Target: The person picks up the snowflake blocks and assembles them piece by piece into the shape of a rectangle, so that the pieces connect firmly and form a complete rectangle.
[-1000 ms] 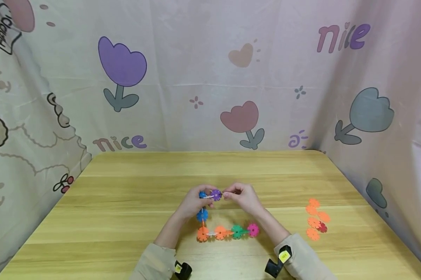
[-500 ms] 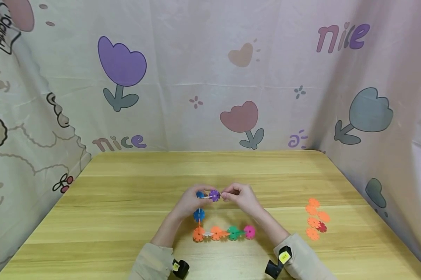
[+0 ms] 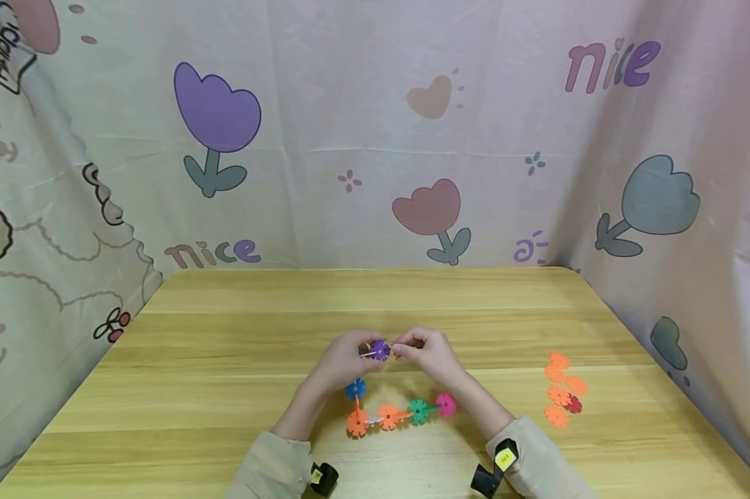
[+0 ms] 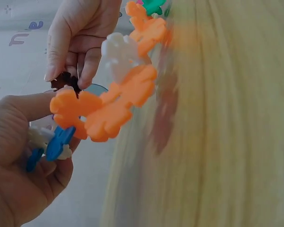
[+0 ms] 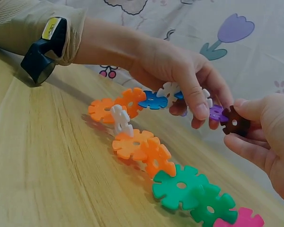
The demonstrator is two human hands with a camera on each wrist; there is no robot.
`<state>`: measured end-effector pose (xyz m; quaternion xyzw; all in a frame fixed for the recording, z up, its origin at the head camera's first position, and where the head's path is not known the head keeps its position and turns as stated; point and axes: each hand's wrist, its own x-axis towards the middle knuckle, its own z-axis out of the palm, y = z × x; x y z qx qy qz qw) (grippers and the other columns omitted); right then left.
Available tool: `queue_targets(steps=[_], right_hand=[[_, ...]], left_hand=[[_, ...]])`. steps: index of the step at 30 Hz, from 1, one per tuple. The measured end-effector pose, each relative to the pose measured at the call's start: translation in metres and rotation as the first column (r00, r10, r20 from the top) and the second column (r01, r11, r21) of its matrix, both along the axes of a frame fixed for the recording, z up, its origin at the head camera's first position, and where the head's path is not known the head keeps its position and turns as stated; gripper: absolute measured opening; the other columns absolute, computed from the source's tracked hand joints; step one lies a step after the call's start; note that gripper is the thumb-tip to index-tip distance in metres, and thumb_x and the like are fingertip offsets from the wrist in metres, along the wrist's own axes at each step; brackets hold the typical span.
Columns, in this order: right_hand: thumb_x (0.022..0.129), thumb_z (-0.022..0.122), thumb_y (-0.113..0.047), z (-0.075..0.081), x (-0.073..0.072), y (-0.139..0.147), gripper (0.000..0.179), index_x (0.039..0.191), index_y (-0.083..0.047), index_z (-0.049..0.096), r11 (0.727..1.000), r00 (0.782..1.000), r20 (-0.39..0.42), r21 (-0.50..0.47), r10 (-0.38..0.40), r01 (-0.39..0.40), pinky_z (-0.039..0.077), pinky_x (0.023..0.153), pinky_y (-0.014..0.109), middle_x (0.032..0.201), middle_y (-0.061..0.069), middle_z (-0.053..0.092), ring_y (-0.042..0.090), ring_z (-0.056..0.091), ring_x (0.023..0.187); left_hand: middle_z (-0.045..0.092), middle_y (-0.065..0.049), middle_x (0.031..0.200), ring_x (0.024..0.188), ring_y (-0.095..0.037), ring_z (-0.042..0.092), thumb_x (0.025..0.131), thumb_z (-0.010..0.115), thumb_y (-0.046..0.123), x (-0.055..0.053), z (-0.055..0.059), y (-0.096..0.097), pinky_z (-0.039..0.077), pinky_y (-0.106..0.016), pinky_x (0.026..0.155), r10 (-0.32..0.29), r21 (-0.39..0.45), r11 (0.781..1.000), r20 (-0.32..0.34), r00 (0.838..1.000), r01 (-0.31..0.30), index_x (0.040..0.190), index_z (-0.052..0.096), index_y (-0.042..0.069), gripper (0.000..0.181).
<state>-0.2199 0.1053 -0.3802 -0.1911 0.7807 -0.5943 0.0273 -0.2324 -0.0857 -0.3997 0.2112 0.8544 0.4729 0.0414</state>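
Chain (image 3: 385, 421): trailing over table (image 3: 225, 416).
Left hand (image 3: 341, 362): gripping chain, partly hiding it.
Right hand (image 3: 435, 355): pinching brown disc (image 5: 240, 124) at chain's purple end (image 3: 380, 351).
Orange discs (image 3: 556, 416), red disc (image 3: 576, 405): lying right of chain.

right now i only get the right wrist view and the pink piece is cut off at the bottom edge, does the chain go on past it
Observer: No, the head view shows the pink piece as that end of the chain.
Operator: ok, any pieces lying apart from the chain
Observer: Yes, several orange pieces and a red piece lie in a cluster on the table, off to the person's right.
Operator: i see a black gadget on the left sleeve, same on the right
Observer: Yes, a black device with a yellow label sits at the right cuff too.
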Motion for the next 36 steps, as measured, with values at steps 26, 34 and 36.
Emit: queue_targets(steps=[26, 34, 36], right_hand=[[0.089, 0.062, -0.018, -0.028, -0.003, 0.056, 0.032, 0.106, 0.01, 0.058, 0.999, 0.996, 0.066, 0.011, -0.052, 0.052, 0.053, 0.075, 0.037, 0.099, 0.025, 0.061, 0.04, 0.06, 0.087], [0.088, 0.064, -0.019, -0.032, 0.012, 0.111, 0.033, 0.107, 0.008, 0.06, 0.977, 0.98, 0.038, 0.092, -0.197, 0.193, 0.052, 0.072, 0.031, 0.099, 0.021, 0.063, 0.026, 0.061, 0.085], [0.089, 0.063, -0.018, -0.032, 0.017, 0.126, 0.033, 0.108, 0.008, 0.059, 0.967, 0.975, 0.009, 0.13, -0.223, 0.22, 0.052, 0.071, 0.029, 0.1, 0.02, 0.063, 0.024, 0.061, 0.085]], left_hand=[[0.061, -0.001, 0.095, 0.084, -0.018, 0.054, 0.082, 0.069, 0.006, 0.001, -0.003, -0.004, 0.048, -0.028, 0.066, -0.104, 0.026, 0.994, -0.032, 0.994, 0.105, 0.115, 0.063, 0.003, 0.033], [0.06, -0.004, 0.095, 0.084, -0.018, 0.053, 0.083, 0.069, 0.007, -0.001, -0.004, -0.007, 0.048, -0.029, 0.066, -0.112, 0.053, 0.992, 0.018, 0.994, 0.111, 0.116, 0.063, 0.004, 0.034], [0.06, -0.004, 0.093, 0.084, -0.018, 0.053, 0.083, 0.069, 0.008, -0.001, -0.004, -0.007, 0.048, -0.03, 0.067, -0.108, 0.05, 0.993, 0.023, 0.994, 0.107, 0.116, 0.063, 0.004, 0.034]])
